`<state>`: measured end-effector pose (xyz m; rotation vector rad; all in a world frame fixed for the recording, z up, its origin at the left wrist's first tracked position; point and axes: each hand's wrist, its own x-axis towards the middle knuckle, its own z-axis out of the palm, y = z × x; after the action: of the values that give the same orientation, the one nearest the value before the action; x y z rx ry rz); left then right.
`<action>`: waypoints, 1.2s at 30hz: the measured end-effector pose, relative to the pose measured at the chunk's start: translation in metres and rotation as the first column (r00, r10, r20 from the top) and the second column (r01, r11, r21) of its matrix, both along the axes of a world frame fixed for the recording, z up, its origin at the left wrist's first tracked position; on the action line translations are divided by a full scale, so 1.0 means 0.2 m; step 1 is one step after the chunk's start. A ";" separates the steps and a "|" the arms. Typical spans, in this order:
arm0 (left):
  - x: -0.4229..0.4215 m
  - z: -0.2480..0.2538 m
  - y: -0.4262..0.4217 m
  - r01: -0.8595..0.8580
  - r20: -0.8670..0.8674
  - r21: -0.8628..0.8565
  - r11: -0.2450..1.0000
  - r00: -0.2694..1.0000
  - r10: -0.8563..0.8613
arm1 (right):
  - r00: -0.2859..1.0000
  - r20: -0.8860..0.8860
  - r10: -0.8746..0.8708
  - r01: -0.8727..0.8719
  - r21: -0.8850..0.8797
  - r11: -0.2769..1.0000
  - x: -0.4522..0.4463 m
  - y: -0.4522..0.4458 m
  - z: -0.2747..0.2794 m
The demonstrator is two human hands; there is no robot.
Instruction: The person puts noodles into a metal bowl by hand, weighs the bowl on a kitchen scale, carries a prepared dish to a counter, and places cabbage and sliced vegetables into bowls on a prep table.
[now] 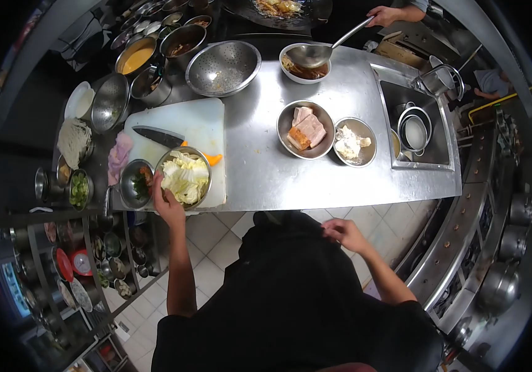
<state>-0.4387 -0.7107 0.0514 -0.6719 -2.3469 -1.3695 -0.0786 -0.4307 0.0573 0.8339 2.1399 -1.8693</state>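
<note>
My left hand (168,204) grips the near-left rim of a metal bowl of cut napa cabbage (186,177), at the front of the white cutting board (207,118). Behind that bowl a cleaver (157,135) lies on the board, with orange pieces (212,160) partly under the bowl's right side. Just left of my hand is a small metal bowl (131,193) with chopped greens and something reddish. In front of my apron, off the counter, my right hand (345,234) hangs with fingers loosely bent and apart, holding nothing that I can see.
On the steel counter stand a bowl of meat slabs (306,129), a bowl of white powder (354,144) and a colander (224,67). A co-worker's hand (385,16) holds a ladle (310,56) over a white bowl (291,72). The sink (424,165) is at right.
</note>
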 end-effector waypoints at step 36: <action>0.01 0.10 -0.15 0.004 -0.091 0.078 0.997 0.996 0.003 | 0.984 0.166 -0.071 -0.003 0.409 0.913 0.19 -0.09 -0.24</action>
<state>-0.4375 -0.7413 0.0717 -0.6970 -2.2112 -1.3923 -0.0405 -0.4491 0.0083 1.0755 2.4463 -1.3114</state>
